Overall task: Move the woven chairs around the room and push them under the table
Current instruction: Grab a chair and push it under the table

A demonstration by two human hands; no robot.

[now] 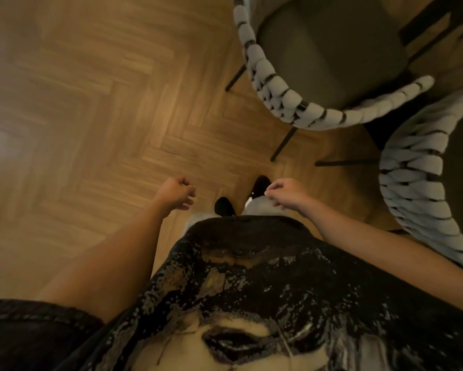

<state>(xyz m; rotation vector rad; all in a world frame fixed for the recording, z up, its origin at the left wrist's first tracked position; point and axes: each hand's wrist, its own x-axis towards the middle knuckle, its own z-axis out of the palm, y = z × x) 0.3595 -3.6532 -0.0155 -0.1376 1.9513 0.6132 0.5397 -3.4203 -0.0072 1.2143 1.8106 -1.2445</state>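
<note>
**Two woven chairs ahead and to the right, both hands free**

A woven chair with a grey seat fills the upper right of the frame, its curved rope back facing the person. A second woven chair stands at the right edge, just beside the first. Both lie up and right of the hands. The right hand, at lower centre, is nearer them; the left hand sits further left. Both hang loosely curled and hold nothing. Herringbone wood floor spreads left. No table is clearly visible.
</note>
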